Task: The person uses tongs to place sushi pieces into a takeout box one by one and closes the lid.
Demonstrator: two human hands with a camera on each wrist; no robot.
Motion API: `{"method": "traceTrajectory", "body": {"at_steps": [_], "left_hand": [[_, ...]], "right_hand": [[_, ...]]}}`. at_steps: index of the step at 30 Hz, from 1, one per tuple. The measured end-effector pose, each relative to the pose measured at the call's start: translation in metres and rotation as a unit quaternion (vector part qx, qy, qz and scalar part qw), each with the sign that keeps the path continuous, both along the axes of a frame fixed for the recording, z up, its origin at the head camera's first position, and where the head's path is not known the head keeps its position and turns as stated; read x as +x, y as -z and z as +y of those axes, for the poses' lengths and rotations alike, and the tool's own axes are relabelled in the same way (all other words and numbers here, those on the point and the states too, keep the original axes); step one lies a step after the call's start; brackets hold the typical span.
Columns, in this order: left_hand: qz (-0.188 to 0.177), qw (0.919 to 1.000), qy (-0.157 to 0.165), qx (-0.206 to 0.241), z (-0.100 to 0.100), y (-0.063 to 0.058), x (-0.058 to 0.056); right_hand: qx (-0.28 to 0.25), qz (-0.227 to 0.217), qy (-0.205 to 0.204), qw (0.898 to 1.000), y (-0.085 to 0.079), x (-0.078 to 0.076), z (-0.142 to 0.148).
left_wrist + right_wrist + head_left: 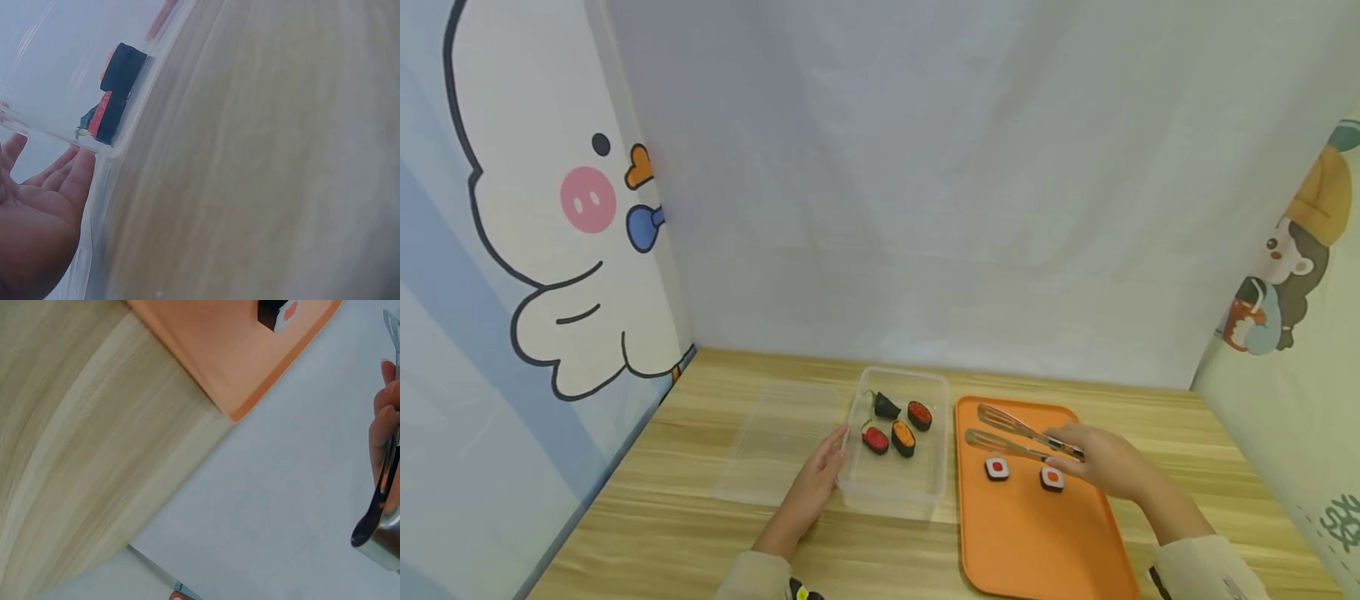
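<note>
My left hand [815, 479] rests its outstretched fingers against the left side of a clear plastic box [895, 490]. Inside lie a black cone-shaped hand roll [886, 407], an orange-topped sushi piece [903, 438] and two red-topped sushi pieces, one nearer the hand [875, 439], one farther right [919, 415]. With my right hand [1105, 461] I grip metal tongs [1017, 425], their two arms spread apart and nothing between them. Below the tongs, a red-centred sushi roll [997, 469] and an orange-centred sushi roll [1052, 478] sit apart on an orange tray [1037, 533].
Left of the box lies a flat clear lid [771, 450] on the wooden table [685, 500]. A pale curtain [925, 183] hangs behind the table, with cartoon-printed walls at both sides. The tray stands just right of the box.
</note>
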State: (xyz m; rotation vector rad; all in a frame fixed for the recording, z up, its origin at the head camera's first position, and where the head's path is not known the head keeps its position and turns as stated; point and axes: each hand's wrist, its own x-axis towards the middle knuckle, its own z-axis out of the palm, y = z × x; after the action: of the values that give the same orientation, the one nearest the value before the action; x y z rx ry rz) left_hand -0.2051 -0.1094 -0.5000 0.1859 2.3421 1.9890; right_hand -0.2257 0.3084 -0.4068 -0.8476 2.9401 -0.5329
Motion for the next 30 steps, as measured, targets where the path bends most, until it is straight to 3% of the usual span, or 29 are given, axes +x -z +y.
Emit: {"method": "traceTrajectory", "body": {"at_steps": [3, 13, 25, 30], "left_hand": [[0.004, 1.0, -0.002, -0.001, -0.002, 0.012, -0.006], [0.004, 1.0, -0.004, -0.006, -0.001, 0.01, -0.007], [-0.001, 1.0, -0.003, -0.002, 0.0, 0.013, -0.009], [-0.001, 1.0, -0.001, -0.006, -0.001, 0.018, -0.009]], "right_hand": [[0.002, 0.002, 0.007, 1.0, 0.005, 0.004, 0.005], [0.004, 0.013, 0.009, 1.0, 0.028, 0.017, 0.017], [0.002, -0.004, 0.0, 1.0, 0.039, 0.018, 0.024], [0.001, 0.012, -0.014, 1.0, 0.043, 0.017, 0.026]]}}
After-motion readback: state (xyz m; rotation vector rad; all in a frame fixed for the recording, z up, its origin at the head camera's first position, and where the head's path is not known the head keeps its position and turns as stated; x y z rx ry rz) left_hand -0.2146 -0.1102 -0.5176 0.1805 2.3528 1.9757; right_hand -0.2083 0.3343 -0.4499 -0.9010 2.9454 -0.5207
